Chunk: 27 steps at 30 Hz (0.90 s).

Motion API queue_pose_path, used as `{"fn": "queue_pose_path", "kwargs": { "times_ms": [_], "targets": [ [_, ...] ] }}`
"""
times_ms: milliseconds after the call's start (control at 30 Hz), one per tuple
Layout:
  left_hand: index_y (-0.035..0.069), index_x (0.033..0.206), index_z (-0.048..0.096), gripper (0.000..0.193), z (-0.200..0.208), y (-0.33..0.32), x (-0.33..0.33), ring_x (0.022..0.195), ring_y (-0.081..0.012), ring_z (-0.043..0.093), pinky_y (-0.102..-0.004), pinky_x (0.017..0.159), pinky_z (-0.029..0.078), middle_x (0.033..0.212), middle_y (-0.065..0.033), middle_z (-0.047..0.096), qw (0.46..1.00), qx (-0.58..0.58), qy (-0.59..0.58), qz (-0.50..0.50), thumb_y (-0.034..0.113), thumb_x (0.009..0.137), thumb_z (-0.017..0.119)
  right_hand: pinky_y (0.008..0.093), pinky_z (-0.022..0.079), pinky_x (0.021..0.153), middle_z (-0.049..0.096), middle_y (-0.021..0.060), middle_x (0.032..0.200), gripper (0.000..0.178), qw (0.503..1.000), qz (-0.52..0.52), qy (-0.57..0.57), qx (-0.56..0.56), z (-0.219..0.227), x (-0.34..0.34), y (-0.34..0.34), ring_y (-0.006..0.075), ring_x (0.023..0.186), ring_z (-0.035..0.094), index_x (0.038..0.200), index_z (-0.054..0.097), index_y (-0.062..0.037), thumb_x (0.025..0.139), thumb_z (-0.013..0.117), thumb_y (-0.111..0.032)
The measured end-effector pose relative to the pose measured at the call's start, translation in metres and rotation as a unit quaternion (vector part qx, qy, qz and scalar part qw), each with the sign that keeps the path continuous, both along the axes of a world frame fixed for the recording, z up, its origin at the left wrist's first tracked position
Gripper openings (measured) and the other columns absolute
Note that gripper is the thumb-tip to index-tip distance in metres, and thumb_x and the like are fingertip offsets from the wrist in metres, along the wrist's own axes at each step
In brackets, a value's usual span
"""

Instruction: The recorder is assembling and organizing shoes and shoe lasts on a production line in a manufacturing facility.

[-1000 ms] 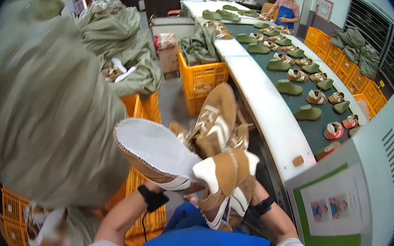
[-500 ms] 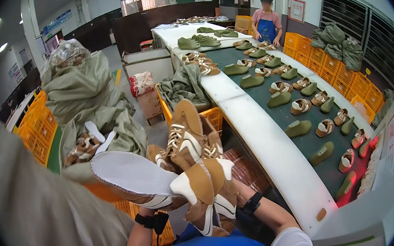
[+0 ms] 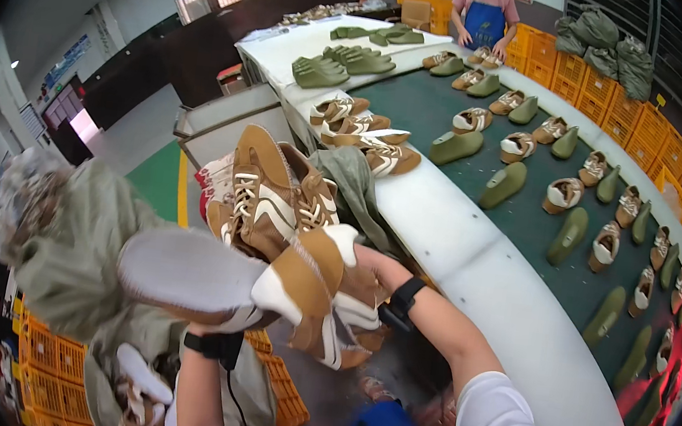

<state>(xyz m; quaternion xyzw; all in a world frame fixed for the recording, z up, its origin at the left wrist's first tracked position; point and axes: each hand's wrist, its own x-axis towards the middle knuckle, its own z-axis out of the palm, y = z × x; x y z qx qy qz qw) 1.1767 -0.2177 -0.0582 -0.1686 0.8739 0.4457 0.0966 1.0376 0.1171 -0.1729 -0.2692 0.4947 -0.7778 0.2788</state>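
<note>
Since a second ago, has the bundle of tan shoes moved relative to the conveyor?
Cannot tell. The camera swung, so the conveyor shifted in view, while the bundle of tan shoes stays raised beside its white edge in both hands, much as before.

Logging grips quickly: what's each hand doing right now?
Left hand: mostly hidden, holding up the bundle of tan shoes.
Right hand: closed on the same bundle.

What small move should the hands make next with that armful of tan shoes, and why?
Probably carry the bundle of tan shoe uppers right and set it on the white table edge. Both hands are full, the left hand under a sole, the right hand behind, and that edge shows bare space nearby.
</note>
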Motion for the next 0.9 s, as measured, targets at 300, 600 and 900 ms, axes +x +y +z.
{"fn": "queue_pose_path", "kwargs": {
  "times_ms": [300,600,900],
  "targets": [
    [0.015,0.140,0.016,0.075,-0.199,0.098,-0.260,0.102,-0.0410,0.053,-0.0435,0.088,0.042,0.113,-0.0275,0.054,0.986,-0.153,-0.069,-0.021,0.041,0.080,0.053,0.0418,0.044,0.085,0.053,0.0225,0.117,0.058,0.772,-0.339,-0.225,0.488,-0.118,-0.132,0.012,0.0352,0.097,0.057,0.136,0.030,-0.0092,0.086,0.047,-0.033],
    [0.006,0.132,0.035,0.063,-0.151,0.108,-0.091,0.085,-0.0381,0.059,-0.0417,0.073,0.047,0.088,-0.0212,0.060,0.984,-0.065,0.126,-0.103,0.020,0.078,0.063,0.0313,0.040,0.092,0.052,0.0230,0.120,0.055,0.823,-0.406,-0.049,0.394,-0.171,-0.044,0.040,0.0301,0.111,0.051,0.129,0.040,-0.0009,0.078,0.053,-0.017],
    [0.010,0.119,0.052,0.042,-0.180,0.159,0.410,0.097,-0.0318,0.058,-0.0394,0.085,0.045,0.103,-0.0162,0.062,0.959,-0.003,-0.199,-0.200,0.029,0.081,0.055,0.0256,0.049,0.062,0.064,0.0096,0.081,0.021,0.891,-0.122,0.188,0.395,-0.081,0.262,0.005,0.0139,0.067,0.061,0.103,0.058,-0.0006,0.084,0.051,-0.005]
  ]
}}
